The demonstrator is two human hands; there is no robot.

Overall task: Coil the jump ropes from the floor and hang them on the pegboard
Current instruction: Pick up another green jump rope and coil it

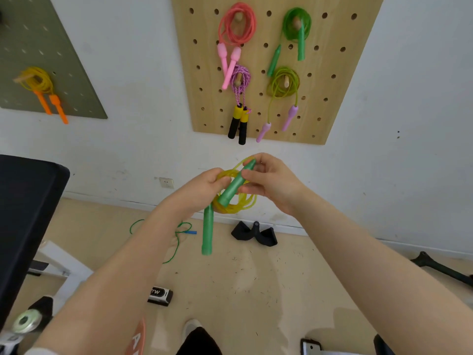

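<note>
A yellow jump rope [243, 202] is wound into a coil in front of me, below the wooden pegboard [332, 80]. My left hand [204, 187] grips the coil at its left side. My right hand [271, 179] pinches one green handle [235, 187], which lies slanted across the coil. The other green handle [207, 231] hangs straight down under the coil. Another green rope with a blue end [179, 233] lies loose on the floor, partly hidden by my left forearm.
Several coiled ropes hang on the wooden pegboard, among them a pink rope [236, 26] and a green rope [297, 24]. A grey-green pegboard [76, 93] at left holds a yellow rope with orange handles [42, 85]. A black seat [25, 213] and black pads [253, 234] are near.
</note>
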